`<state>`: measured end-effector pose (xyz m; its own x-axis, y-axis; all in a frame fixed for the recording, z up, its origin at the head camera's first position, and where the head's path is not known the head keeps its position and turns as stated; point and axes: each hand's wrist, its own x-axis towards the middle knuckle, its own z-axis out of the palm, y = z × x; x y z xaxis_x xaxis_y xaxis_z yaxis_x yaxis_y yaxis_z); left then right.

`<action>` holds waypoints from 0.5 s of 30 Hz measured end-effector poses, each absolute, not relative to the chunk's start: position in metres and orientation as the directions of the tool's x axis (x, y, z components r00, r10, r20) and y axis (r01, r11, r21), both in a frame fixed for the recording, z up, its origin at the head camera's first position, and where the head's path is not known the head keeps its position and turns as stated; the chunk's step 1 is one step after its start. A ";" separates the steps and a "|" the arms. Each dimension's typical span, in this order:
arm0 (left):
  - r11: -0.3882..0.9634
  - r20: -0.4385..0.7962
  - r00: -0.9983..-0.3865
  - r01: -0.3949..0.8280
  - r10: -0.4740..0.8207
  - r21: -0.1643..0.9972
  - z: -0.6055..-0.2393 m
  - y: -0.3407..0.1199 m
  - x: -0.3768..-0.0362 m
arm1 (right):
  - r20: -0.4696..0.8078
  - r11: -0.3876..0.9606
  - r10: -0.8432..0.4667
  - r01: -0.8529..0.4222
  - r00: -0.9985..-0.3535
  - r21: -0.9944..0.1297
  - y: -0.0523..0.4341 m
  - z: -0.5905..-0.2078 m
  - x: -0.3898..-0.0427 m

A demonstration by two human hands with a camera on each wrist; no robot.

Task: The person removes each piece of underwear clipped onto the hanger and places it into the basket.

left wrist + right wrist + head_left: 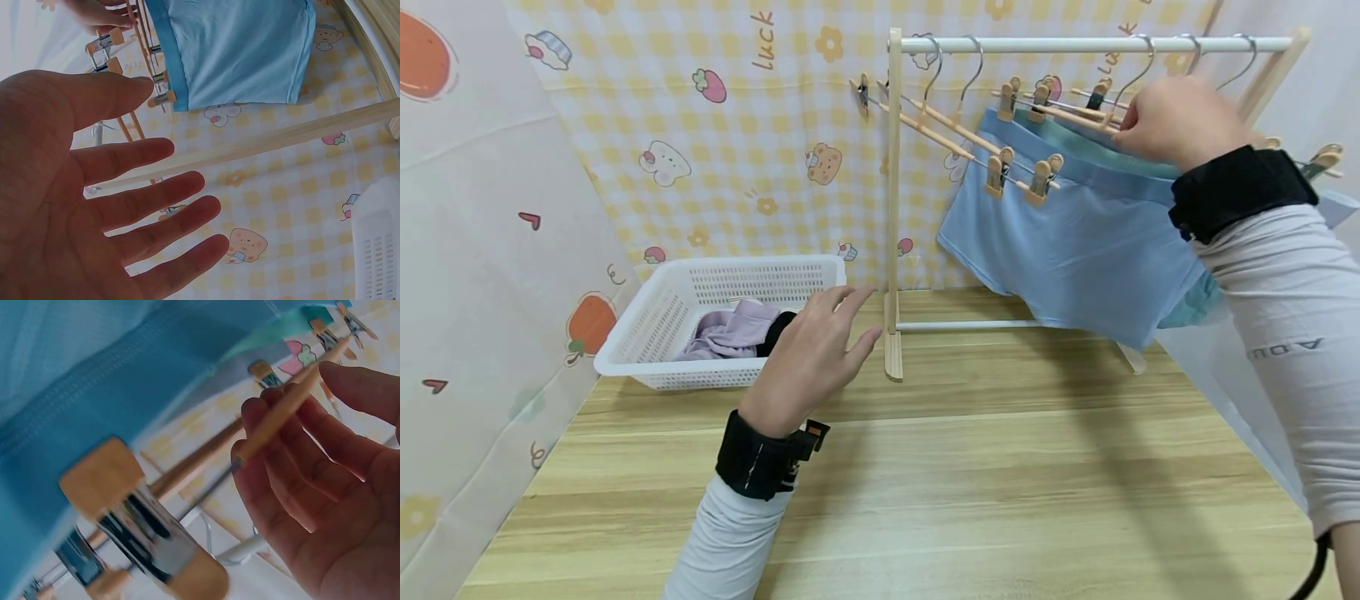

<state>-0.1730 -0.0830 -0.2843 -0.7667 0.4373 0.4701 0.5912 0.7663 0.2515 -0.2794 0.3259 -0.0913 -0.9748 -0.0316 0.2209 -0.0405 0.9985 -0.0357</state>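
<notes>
Lilac cloth (733,327) lies in a white basket (700,377) at left; near it the left hand (808,350) is loose, holding nothing. Open tabletop (962,475) spreads before the rack's left post (893,208). Past two bare hangers (931,133), a blue garment (1060,242) hangs below the rail (1060,46), where the right hand (1187,121) pinches a wooden hanger (272,428). Adjusting it seems the step; next calls for steady fingers, shy of neighbouring clips (995,179).

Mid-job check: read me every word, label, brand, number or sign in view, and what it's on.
"luck": on the yellow-and-white checked fabric backdrop, left of the pale wooden rack post.
"luck": same backdrop, partly hidden behind the white round rail.
Dark lettering on the pale grey right sleeve: too faint to read.
No other text is readable.
</notes>
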 end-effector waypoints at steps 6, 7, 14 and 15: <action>0.767 0.464 -0.769 0.590 0.440 0.251 -0.285 -0.083 -0.173 | 0.223 0.997 -0.035 -0.050 -0.974 -0.062 0.326 -0.103 -0.287; 0.768 0.463 -0.770 0.590 0.440 0.251 -0.285 -0.083 -0.173 | 0.234 0.996 -0.032 -0.049 -0.972 -0.068 0.326 -0.104 -0.288; 0.767 0.456 -0.771 0.591 0.445 0.249 -0.285 -0.084 -0.174 | 0.307 0.989 -0.033 -0.075 -0.951 -0.127 0.319 -0.108 -0.290; 0.767 0.455 -0.771 0.591 0.445 0.251 -0.286 -0.084 -0.174 | 0.311 0.989 -0.033 -0.076 -0.950 -0.127 0.318 -0.108 -0.290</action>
